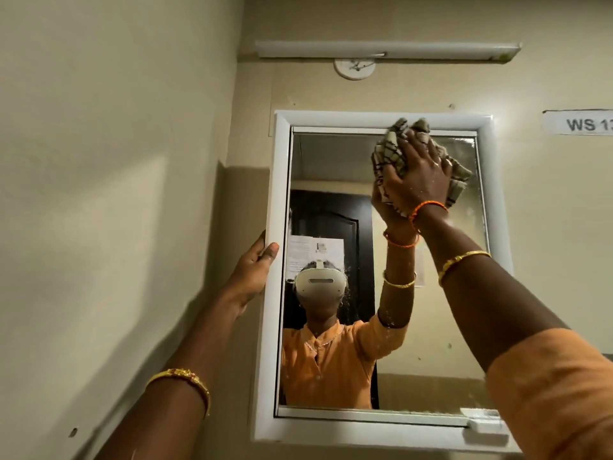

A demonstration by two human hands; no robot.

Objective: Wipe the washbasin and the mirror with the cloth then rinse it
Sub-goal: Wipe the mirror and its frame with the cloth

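Our right hand (418, 171) is spread flat, fingers fanned, pressing the bunched checked cloth (391, 154) against the glass at the upper right of the mirror (331, 167), about one o'clock from the middle of the glass, with the cloth's top edge lapping onto the white frame (275, 293). An orange thread and a gold bangle ring that wrist and forearm, and an orange sleeve covers the arm lower down. Our left hand (253, 270) is curled around the frame's left edge at nine o'clock, thumb on the front face and fingers wrapped behind. The glass near the cloth looks streaked and spotted. In the reflection we see a person in an orange top wearing a white headset, a dark door behind, and sheets of paper pinned to it whose print is too small to read. At twelve o'clock above the mirror sits a tube light fitting (388, 49). At two o'clock on the wall a label (578, 122) reads "WS 1", cut off by the picture's edge. The washbasin is out of view.
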